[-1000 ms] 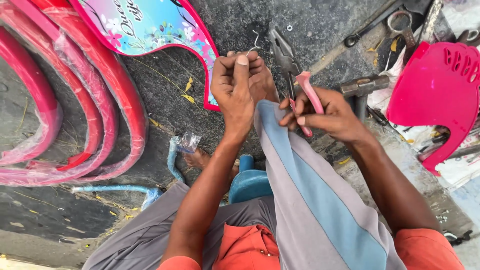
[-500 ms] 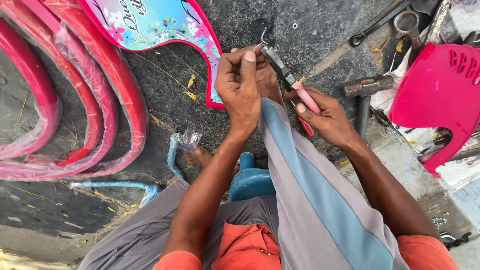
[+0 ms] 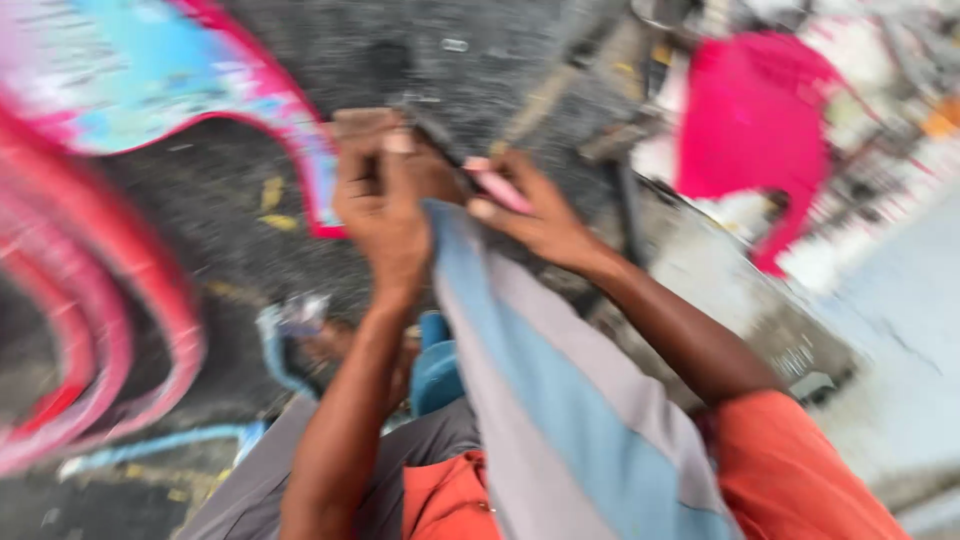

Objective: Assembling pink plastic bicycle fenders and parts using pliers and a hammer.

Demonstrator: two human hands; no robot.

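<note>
Head view, heavily blurred: striped grey-and-blue cloth [image 3: 560, 400] runs up from the lap to both hands. Left hand [image 3: 385, 205] clenches, fingers pressed together over the cloth's top edge. Right hand [image 3: 535, 215] beside it, fingers wrapped around pink-handled pliers [image 3: 495, 185], whose tip reaches toward the left fingers.
</note>
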